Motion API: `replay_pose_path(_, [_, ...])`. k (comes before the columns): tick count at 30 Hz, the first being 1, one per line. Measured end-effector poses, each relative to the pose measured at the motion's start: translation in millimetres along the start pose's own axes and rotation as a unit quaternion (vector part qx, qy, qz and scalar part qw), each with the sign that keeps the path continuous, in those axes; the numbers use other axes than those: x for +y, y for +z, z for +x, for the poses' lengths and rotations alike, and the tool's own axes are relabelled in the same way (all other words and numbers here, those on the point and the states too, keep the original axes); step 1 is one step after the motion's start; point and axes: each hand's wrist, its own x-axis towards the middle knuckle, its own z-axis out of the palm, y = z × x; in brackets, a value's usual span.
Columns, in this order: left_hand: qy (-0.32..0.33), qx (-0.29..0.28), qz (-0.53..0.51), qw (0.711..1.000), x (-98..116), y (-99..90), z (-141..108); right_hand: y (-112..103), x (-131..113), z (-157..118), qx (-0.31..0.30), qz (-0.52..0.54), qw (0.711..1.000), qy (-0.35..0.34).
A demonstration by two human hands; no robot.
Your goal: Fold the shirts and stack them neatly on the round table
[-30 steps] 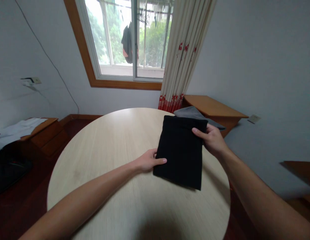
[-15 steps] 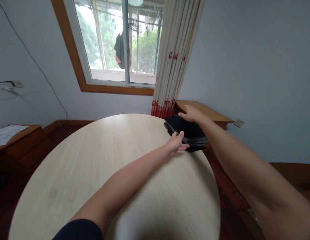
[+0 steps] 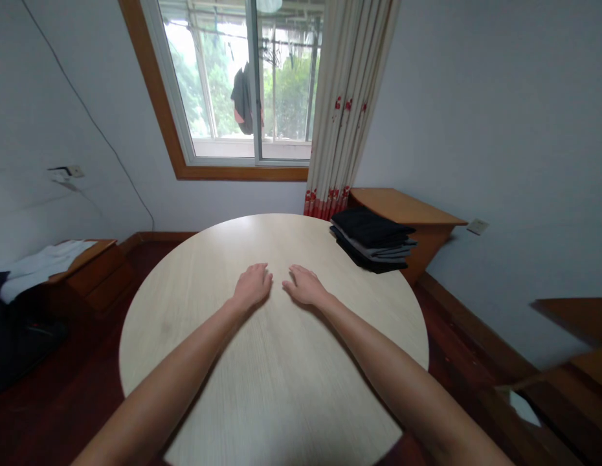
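My left hand point(image 3: 253, 285) lies palm down on the round wooden table point(image 3: 276, 375), fingers stretched out and nothing held. Beside it, a small gap away, my right hand point(image 3: 303, 285) rests on the tabletop in the same way, fingers apart and free of anything. At the table's far right edge sits a stack of folded black and grey cloth point(image 3: 371, 236), probably clothes; neither hand touches it.
A wooden desk point(image 3: 402, 204) stands behind the stack, beside a patterned curtain point(image 3: 342, 103) and a window point(image 3: 233, 97). On the left, white cloth or paper point(image 3: 46, 265) covers part of a low wooden cabinet point(image 3: 107, 275). Wooden furniture point(image 3: 573, 388) is at lower right.
Both hands have let go of the folded stack and moved left to the middle of the table. The stack stays at the far right edge; the camera view has shifted slightly.
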Motion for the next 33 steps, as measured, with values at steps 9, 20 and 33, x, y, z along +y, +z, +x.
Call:
replay_pose_path(9, [-0.002,-0.082,0.129,0.988,-10,8.6,-26,25,0,-6,-0.017,-0.045,0.999,0.024])
replay_pose_path(20, [0.002,-0.074,0.108,0.991,-11,8.0,-25,25,2,-6,-0.007,-0.043,0.999,0.012])
replay_pose_path(33, [0.011,-0.060,0.080,0.995,-12,3.7,-25,23,1,-8,0.010,-0.040,0.999,0.004])
